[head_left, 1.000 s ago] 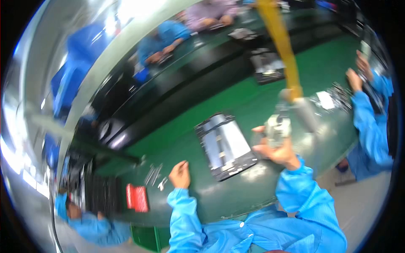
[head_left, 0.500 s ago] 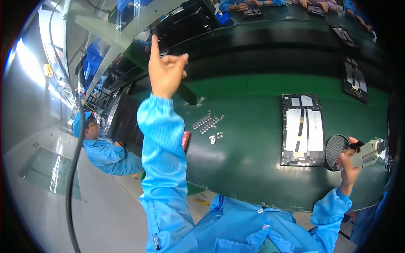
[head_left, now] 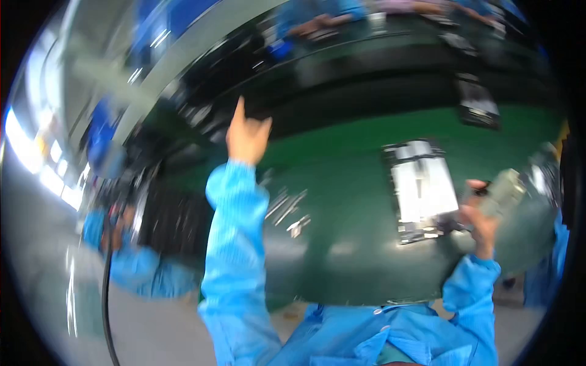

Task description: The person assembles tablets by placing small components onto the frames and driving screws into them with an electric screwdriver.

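Observation:
My left hand (head_left: 247,135) is raised over the far side of the green table (head_left: 342,213), its index finger stretched out and nothing visible in it. My right hand (head_left: 480,213) is closed round a pale, boxy handheld tool (head_left: 505,190), blurred by motion. Just left of that hand lies an opened flat device (head_left: 422,186) with pale panels and a black frame. Several small metallic parts (head_left: 285,206) lie on the table below my left hand, with small whitish pieces (head_left: 298,226) beside them.
Another opened device (head_left: 477,100) lies beyond the table's green strip. A co-worker in blue (head_left: 143,268) is at the left, near a row of dark panels (head_left: 177,222). More people (head_left: 320,21) sit across the dark bench. A black cable (head_left: 107,293) hangs at left.
Since one second ago, my left hand has gone from low over the table to raised, its index finger extended. The view has swung about. My right hand keeps hold of the tool.

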Demonstrator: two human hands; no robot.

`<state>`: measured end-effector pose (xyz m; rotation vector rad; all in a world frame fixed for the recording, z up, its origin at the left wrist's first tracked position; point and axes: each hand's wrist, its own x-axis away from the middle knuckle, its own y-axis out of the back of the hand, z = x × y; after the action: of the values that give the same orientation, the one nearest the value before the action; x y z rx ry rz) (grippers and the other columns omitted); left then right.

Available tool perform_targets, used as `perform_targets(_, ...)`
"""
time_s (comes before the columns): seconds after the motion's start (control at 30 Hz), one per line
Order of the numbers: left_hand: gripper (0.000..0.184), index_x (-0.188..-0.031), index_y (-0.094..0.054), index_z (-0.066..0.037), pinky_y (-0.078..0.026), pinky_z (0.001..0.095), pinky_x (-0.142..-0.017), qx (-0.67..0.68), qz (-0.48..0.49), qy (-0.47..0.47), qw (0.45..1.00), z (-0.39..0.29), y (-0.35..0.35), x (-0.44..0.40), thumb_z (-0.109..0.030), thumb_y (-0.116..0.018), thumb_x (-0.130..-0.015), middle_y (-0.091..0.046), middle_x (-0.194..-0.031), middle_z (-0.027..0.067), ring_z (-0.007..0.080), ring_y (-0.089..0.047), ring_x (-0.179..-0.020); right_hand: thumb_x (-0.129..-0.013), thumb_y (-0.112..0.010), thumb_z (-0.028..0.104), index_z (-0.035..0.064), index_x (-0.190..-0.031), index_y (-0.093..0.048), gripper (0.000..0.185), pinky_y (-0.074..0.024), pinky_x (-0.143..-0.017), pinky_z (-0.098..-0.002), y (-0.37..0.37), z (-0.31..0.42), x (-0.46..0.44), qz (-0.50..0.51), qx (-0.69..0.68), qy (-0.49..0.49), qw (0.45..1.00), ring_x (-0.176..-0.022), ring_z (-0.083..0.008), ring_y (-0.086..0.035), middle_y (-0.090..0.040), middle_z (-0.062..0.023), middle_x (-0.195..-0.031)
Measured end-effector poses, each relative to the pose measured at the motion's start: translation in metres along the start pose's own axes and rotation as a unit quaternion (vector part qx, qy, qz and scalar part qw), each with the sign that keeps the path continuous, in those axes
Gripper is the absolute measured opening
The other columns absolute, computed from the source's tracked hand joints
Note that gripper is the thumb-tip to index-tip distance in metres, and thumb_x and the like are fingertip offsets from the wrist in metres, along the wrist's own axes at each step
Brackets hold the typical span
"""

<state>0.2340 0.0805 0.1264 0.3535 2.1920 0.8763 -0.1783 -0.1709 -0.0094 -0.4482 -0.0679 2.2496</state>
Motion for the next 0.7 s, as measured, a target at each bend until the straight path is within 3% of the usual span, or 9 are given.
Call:
perform_targets(0.03, 0.070, -0.137, -0.033, 0.004, -0.051, 0.0355, -0.065, -0.006, 0.014, -0.084, 0.996, 0.009, -0.032, 0.014, -0.011, -0.066, -0.076, -0.059, -0.059, 0.0105, 0.0207, -0.059, -0.052, -0.074, -0.075, 0.013, -0.0003, -0.120, -0.050, 0.053, -0.0418, -0.047, -0.0233, -0.006, 0.016, 0.001, 0.011, -0.016, -0.040, 0.999, -0.054, -0.0085, -0.051, -0.054, 0.0013, -0.069)
perform_targets(0.07, 0.065, -0.134, -0.038, 0.003, -0.051, 0.0387, -0.068, 0.020, 0.089, 0.000, 0.996, -0.023, -0.050, 0.033, -0.009, -0.065, -0.076, -0.060, -0.058, 0.0099, 0.0238, -0.061, -0.056, -0.073, -0.075, 0.006, -0.0010, -0.119, -0.051, 0.053, -0.0418, -0.047, -0.0237, -0.012, 0.024, 0.002, 0.011, -0.050, -0.046, 0.998, -0.053, -0.0082, -0.051, -0.054, 0.0015, -0.066)
perform_targets(0.17, 0.061, -0.133, -0.042, -0.001, -0.052, 0.0357, -0.069, -0.020, 0.142, -0.025, 0.989, -0.049, -0.117, 0.068, -0.009, -0.064, -0.077, -0.062, -0.060, 0.0099, 0.0259, -0.064, -0.059, -0.071, -0.074, -0.003, -0.0044, -0.116, -0.050, 0.050, -0.0426, -0.044, -0.0245, -0.014, 0.035, 0.003, 0.037, -0.071, -0.066, 0.995, -0.050, -0.0093, -0.053, -0.057, -0.0029, -0.063)
perform_targets(0.23, 0.067, -0.136, -0.038, 0.001, -0.048, 0.0264, -0.060, 0.061, 0.133, -0.079, 0.986, -0.112, -0.138, 0.073, -0.001, -0.065, -0.074, -0.062, -0.060, 0.0095, 0.0100, -0.055, -0.049, -0.071, -0.074, -0.004, -0.0038, -0.113, -0.051, 0.048, -0.0434, -0.044, -0.0240, -0.012, 0.037, 0.005, 0.033, -0.075, -0.052, 0.995, -0.049, -0.0096, -0.054, -0.058, -0.0038, -0.062)
perform_targets(0.3, 0.069, -0.141, -0.033, -0.005, -0.039, 0.0196, -0.046, 0.170, 0.127, -0.129, 0.969, -0.194, -0.134, 0.076, 0.000, -0.063, -0.079, -0.059, -0.060, 0.0051, 0.0029, -0.047, -0.047, -0.072, -0.074, -0.004, -0.0018, -0.114, -0.049, 0.049, -0.0458, -0.044, -0.0243, -0.005, 0.033, 0.005, 0.046, -0.081, -0.025, 0.995, -0.052, -0.0099, -0.056, -0.061, -0.0065, -0.072)
perform_targets(0.37, 0.071, -0.142, -0.029, -0.006, -0.039, 0.0190, -0.046, 0.252, 0.108, -0.165, 0.947, -0.262, -0.126, 0.081, 0.000, -0.062, -0.080, -0.060, -0.060, 0.0039, 0.0023, -0.047, -0.048, -0.072, -0.075, -0.002, 0.0010, -0.120, -0.045, 0.057, -0.0502, -0.047, -0.0261, 0.000, 0.029, 0.003, 0.029, -0.092, -0.023, 0.995, -0.057, -0.0098, -0.058, -0.060, -0.0093, -0.099)
perform_targets(0.47, 0.074, -0.143, -0.027, -0.007, -0.039, 0.0202, -0.046, 0.268, 0.106, -0.241, 0.927, -0.307, -0.146, 0.082, 0.000, -0.062, -0.079, -0.059, -0.060, 0.0040, 0.0047, -0.050, -0.047, -0.074, -0.076, 0.008, 0.0007, -0.113, -0.057, 0.044, -0.0432, -0.051, -0.0218, 0.007, 0.026, 0.000, 0.022, -0.077, 0.028, 0.996, -0.057, -0.0041, -0.052, -0.057, 0.0023, -0.063)
perform_targets(0.5, 0.078, -0.144, -0.025, -0.008, -0.041, 0.0269, -0.046, 0.246, 0.117, -0.261, 0.926, -0.305, -0.164, 0.081, -0.002, -0.063, -0.076, -0.057, -0.058, 0.0063, 0.0128, -0.052, -0.043, -0.074, -0.076, 0.008, 0.0012, -0.113, -0.056, 0.045, -0.0420, -0.051, -0.0213, 0.009, 0.024, -0.003, 0.022, -0.056, 0.043, 0.997, -0.057, -0.0031, -0.051, -0.056, 0.0034, -0.063)
perform_targets(0.7, 0.072, -0.140, -0.030, -0.002, -0.043, 0.0268, -0.047, 0.240, 0.161, -0.226, 0.930, -0.303, -0.187, 0.097, -0.001, -0.064, -0.077, -0.060, -0.059, 0.0091, 0.0138, -0.056, -0.046, -0.075, -0.074, 0.003, -0.0018, -0.115, -0.053, 0.046, -0.0419, -0.048, -0.0232, 0.015, 0.023, -0.006, 0.010, -0.057, -0.010, 0.998, -0.050, -0.0057, -0.052, -0.054, 0.0010, -0.058)
